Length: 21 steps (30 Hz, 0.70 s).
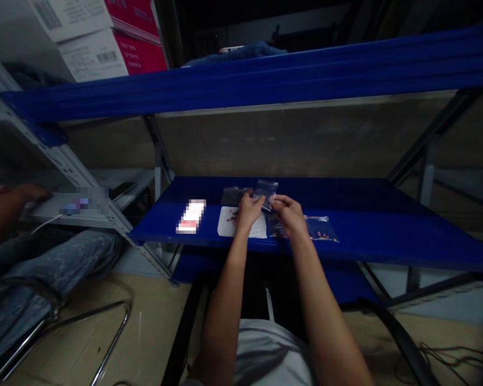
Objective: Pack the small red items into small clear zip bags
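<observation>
Over the blue shelf, my left hand [249, 210] pinches a small clear zip bag [266, 187] by its left side. My right hand [290, 213] is closed at the bag's right edge, thumb and fingertips together; a small pinkish bit shows near them. Below my left hand lies a white cloth or paper sheet [225, 226] with small dark and reddish things on it, partly covered by the hand. Another clear bag [230, 195] lies flat behind the sheet. To the right, a clear zip bag [322, 229] holds several small reddish beads, and a further bag is partly under my right wrist.
A blurred-out bright phone-like rectangle [191, 216] lies at the shelf's left. An upper blue shelf beam [265, 80] crosses above, with boxes [100, 51] at upper left. Another person's arm [12, 206] is at far left, near a metal chair [116, 316].
</observation>
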Each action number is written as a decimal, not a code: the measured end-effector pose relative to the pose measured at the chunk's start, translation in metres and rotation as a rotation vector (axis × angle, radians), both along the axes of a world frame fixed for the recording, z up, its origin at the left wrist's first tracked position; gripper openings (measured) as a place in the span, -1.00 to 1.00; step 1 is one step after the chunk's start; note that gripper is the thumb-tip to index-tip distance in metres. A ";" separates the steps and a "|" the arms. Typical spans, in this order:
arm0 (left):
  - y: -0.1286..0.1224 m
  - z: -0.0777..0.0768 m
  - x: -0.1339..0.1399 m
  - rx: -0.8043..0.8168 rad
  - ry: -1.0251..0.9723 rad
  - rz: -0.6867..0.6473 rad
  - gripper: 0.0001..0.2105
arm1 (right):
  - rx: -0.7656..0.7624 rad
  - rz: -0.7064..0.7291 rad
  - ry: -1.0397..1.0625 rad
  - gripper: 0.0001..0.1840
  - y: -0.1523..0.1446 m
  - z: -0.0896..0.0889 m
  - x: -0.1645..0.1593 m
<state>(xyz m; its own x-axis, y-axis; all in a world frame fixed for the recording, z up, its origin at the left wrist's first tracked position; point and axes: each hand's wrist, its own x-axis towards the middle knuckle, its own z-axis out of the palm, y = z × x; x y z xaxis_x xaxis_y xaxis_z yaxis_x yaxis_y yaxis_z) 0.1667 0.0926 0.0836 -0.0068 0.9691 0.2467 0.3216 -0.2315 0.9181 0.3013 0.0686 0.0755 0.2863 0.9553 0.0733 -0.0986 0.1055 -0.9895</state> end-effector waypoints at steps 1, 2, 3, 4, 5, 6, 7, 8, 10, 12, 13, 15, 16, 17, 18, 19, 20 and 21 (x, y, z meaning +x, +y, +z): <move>-0.010 -0.005 -0.001 -0.053 -0.152 -0.003 -0.56 | 0.005 0.031 0.047 -0.44 -0.011 -0.002 -0.006; -0.020 -0.010 -0.003 -0.083 -0.269 -0.001 -0.56 | 0.017 0.040 0.073 -0.39 -0.021 -0.003 -0.012; -0.030 -0.015 -0.007 -0.083 -0.343 0.006 -0.58 | 0.038 0.039 0.076 -0.33 -0.029 -0.003 -0.017; -0.039 -0.019 -0.012 -0.077 -0.375 0.008 -0.63 | 0.058 0.043 0.061 -0.28 -0.036 -0.003 -0.020; -0.046 -0.022 -0.018 -0.078 -0.380 -0.018 -0.65 | 0.079 0.051 0.035 -0.25 -0.042 -0.003 -0.022; -0.053 -0.024 -0.023 -0.087 -0.380 -0.055 -0.66 | 0.097 0.067 -0.001 -0.26 -0.045 -0.002 -0.023; -0.058 -0.025 -0.028 -0.104 -0.379 -0.098 -0.64 | 0.110 0.089 -0.040 -0.31 -0.048 -0.002 -0.023; -0.062 -0.025 -0.033 -0.127 -0.381 -0.138 -0.61 | 0.120 0.111 -0.076 -0.39 -0.049 -0.002 -0.022; -0.066 -0.024 -0.041 -0.171 -0.398 -0.207 -0.53 | 0.132 0.129 -0.123 -0.54 -0.050 -0.002 -0.018; -0.069 -0.021 -0.047 -0.201 -0.427 -0.265 -0.46 | 0.136 0.111 -0.136 -0.61 -0.049 -0.004 -0.015; -0.070 -0.019 -0.050 -0.210 -0.445 -0.293 -0.44 | 0.135 0.095 -0.136 -0.63 -0.049 -0.006 -0.014; -0.071 -0.017 -0.056 -0.215 -0.482 -0.328 -0.41 | 0.132 0.078 -0.147 -0.64 -0.048 -0.009 -0.012; -0.072 -0.015 -0.060 -0.212 -0.490 -0.328 -0.40 | 0.131 0.076 -0.159 -0.64 -0.048 -0.010 -0.012; -0.072 -0.014 -0.063 -0.210 -0.488 -0.319 -0.41 | 0.129 0.070 -0.177 -0.63 -0.048 -0.010 -0.011; -0.073 -0.012 -0.067 -0.207 -0.472 -0.299 -0.43 | 0.126 0.056 -0.202 -0.62 -0.048 -0.011 -0.011; -0.074 -0.010 -0.070 -0.201 -0.441 -0.268 -0.46 | 0.122 0.032 -0.232 -0.61 -0.049 -0.010 -0.012; -0.074 -0.007 -0.073 -0.182 -0.389 -0.227 -0.50 | 0.117 0.003 -0.264 -0.61 -0.049 -0.010 -0.012; -0.076 -0.004 -0.076 -0.139 -0.314 -0.174 -0.53 | 0.114 -0.024 -0.293 -0.61 -0.049 -0.009 -0.014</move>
<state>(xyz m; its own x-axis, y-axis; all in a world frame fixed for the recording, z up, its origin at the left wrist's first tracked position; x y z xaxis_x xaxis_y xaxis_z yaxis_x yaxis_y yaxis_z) 0.0909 0.0170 0.0799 0.1067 0.9865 0.1246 -0.0133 -0.1239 0.9922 0.2877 0.0191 0.0669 0.2594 0.9295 0.2623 0.1927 0.2163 -0.9571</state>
